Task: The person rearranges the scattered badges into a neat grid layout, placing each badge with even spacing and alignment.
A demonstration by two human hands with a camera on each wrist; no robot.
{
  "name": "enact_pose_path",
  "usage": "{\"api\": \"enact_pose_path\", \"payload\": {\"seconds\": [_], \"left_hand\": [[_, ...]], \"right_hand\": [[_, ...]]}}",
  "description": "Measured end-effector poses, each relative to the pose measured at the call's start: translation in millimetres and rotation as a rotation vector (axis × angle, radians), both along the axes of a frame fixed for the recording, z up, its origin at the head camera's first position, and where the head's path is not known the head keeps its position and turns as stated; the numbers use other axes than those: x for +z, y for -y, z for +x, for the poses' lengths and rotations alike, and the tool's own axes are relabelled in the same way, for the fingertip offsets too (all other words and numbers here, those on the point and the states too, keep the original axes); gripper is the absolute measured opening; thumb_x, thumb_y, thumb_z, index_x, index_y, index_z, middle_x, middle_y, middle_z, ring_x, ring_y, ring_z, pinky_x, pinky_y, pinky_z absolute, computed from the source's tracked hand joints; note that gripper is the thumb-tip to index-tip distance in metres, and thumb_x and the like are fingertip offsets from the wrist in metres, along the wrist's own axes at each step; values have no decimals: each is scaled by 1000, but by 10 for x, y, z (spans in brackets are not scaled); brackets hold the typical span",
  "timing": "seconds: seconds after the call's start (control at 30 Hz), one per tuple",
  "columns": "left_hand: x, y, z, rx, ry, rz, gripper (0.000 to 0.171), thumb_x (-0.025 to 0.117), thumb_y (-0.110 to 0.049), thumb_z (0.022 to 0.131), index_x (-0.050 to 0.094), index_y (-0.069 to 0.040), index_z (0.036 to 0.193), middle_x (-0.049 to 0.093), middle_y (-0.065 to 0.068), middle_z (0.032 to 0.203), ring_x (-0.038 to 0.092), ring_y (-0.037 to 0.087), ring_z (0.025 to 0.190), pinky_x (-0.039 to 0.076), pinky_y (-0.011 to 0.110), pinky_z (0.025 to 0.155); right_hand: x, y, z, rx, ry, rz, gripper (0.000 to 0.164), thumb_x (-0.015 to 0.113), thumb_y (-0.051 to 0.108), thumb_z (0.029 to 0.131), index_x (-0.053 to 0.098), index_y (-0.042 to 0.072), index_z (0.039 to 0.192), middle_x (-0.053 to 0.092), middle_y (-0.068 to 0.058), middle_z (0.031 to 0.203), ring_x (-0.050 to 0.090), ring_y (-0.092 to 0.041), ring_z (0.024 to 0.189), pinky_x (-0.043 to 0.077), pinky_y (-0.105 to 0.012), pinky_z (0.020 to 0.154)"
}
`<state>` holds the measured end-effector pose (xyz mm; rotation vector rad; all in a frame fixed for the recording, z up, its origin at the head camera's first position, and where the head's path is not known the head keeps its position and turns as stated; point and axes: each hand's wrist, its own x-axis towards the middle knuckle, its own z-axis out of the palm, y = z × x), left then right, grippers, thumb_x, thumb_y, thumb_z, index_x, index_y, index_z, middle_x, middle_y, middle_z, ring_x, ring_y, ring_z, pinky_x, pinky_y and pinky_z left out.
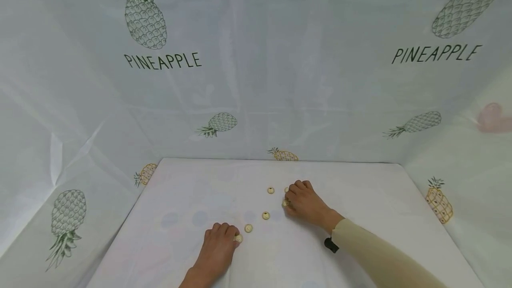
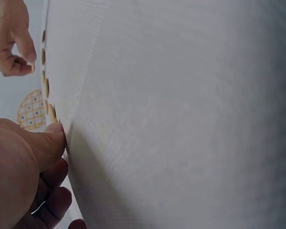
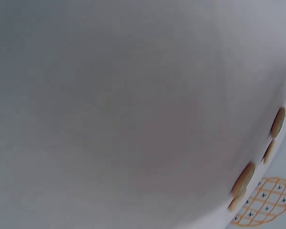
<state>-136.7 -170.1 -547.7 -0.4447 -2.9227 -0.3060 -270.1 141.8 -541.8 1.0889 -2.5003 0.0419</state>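
Several small round pale-wood discs with marks on top lie on the white-covered table. My left hand (image 1: 216,250) rests low over the cloth, its thumb and forefinger pinching the nearest disc (image 1: 238,238). My right hand (image 1: 306,201) is farther back and to the right. It pinches another disc (image 2: 33,67) between thumb and fingers, held a little off the table in the left wrist view. Between the hands lie a disc (image 1: 248,228) and a second disc (image 1: 266,215). Beyond them is a far disc (image 1: 270,190), and one disc (image 1: 286,189) is partly hidden by the right fingers.
A white cloth (image 1: 192,181) with faint coloured spots covers the table. Pale curtains printed with pineapples (image 1: 256,79) hang behind and at both sides. A black band (image 1: 331,245) is at the right wrist, by a beige sleeve (image 1: 372,252).
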Motion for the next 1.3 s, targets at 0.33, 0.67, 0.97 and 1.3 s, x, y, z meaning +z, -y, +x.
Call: {"api": "enact_pose_path", "payload": {"seconds": [0.33,0.67,0.97,1.3], "left_hand": [[-15,16,-2,-6,-15,2,25,84,-27,90,68,-17,106,61,-5,97,50,15,92,45,40,79],[-54,18,-15,-5,-27,0,24,84,-27,89,69,-18,105,62,-6,97,51,14,92,45,40,80],[-68,21,-24,-3,-42,4,25,85,-27,88,69,-18,104,62,-6,97,52,14,91,45,39,79],[-64,22,-25,-10,-53,12,24,86,-26,87,68,-18,102,62,-6,96,52,15,91,46,40,79]], "right_hand": [[-13,271,-48,23,57,-12,13,74,26,94,70,14,93,63,1,96,49,-20,93,41,-44,90],[-50,395,-77,0,104,9,13,74,29,97,73,17,96,63,3,96,49,-19,94,41,-43,92],[-32,437,-62,-17,155,0,17,72,32,100,74,16,97,63,3,95,49,-19,94,42,-45,93],[-47,444,-79,-26,165,-8,14,73,32,98,74,18,97,63,5,95,48,-18,93,41,-44,92]]}}
